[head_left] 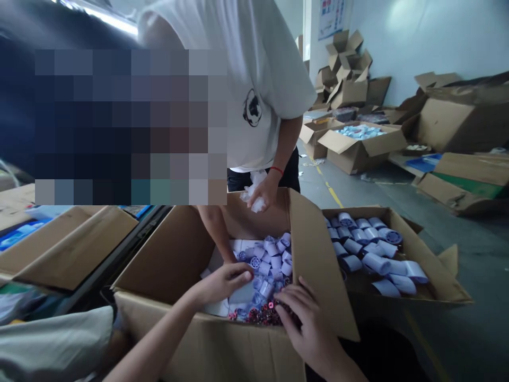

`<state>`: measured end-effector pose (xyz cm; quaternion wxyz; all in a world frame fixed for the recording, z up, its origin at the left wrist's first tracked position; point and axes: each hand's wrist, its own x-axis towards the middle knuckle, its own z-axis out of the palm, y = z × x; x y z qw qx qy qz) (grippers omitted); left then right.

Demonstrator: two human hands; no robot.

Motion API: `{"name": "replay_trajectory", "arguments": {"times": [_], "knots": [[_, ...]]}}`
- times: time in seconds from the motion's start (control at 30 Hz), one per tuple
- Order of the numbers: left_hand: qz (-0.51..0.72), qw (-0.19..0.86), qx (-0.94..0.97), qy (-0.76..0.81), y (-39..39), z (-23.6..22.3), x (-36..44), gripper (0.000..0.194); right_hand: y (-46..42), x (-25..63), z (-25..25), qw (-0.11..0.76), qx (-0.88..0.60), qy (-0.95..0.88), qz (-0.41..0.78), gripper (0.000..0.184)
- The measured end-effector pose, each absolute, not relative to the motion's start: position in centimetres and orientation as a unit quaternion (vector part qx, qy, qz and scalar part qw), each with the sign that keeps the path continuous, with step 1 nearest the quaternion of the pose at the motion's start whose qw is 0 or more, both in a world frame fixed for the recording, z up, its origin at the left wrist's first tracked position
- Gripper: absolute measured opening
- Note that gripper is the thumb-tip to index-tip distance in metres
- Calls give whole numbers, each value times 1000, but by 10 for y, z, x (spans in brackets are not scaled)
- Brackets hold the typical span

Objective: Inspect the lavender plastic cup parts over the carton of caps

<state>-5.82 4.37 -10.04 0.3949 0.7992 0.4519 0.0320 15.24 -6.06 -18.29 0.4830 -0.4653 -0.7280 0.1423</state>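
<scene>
Left hand (225, 281) reaches into the cardboard box (207, 339), fingers curled, apparently pinching a pale blue roll (243, 293). Right hand (308, 318) lies released on small dark red parts (265, 314) beside it. Beyond, a co-worker's hand (263, 193) clutches white wrapping.

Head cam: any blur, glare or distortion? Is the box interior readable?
Head view: pixelated block upper left; ceiling-light glare along the top edge; wide-angle stretch and soft blur at the borders. Left hand and right hand fairly sharp; pale blue rolls in the cardboard box readable, dark pieces near the right hand smeared.
</scene>
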Motion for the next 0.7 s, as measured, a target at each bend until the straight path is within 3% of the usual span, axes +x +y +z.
{"name": "replay_trajectory", "arguments": {"times": [0.1, 0.2, 0.27, 0.37, 0.47, 0.7], "knots": [[161, 421, 749, 486, 6, -94, -56, 65, -62, 142, -173, 500, -500, -689, 160, 21], [265, 469, 680, 497, -24, -106, -51, 69, -64, 130, -163, 555, -496, -623, 242, 34], [304, 479, 656, 499, -36, -116, -48, 69, -65, 124, -155, 597, -467, -598, 261, 33], [328, 442, 664, 506, -46, -125, -44, 65, -66, 120, -141, 644, -409, -614, 205, 18], [325, 369, 727, 479, -52, -123, -41, 51, -68, 122, -130, 653, -374, -645, 136, 17], [274, 247, 814, 449, -67, -115, -29, 35, -74, 139, -123, 567, -336, -750, 56, 12]]}}
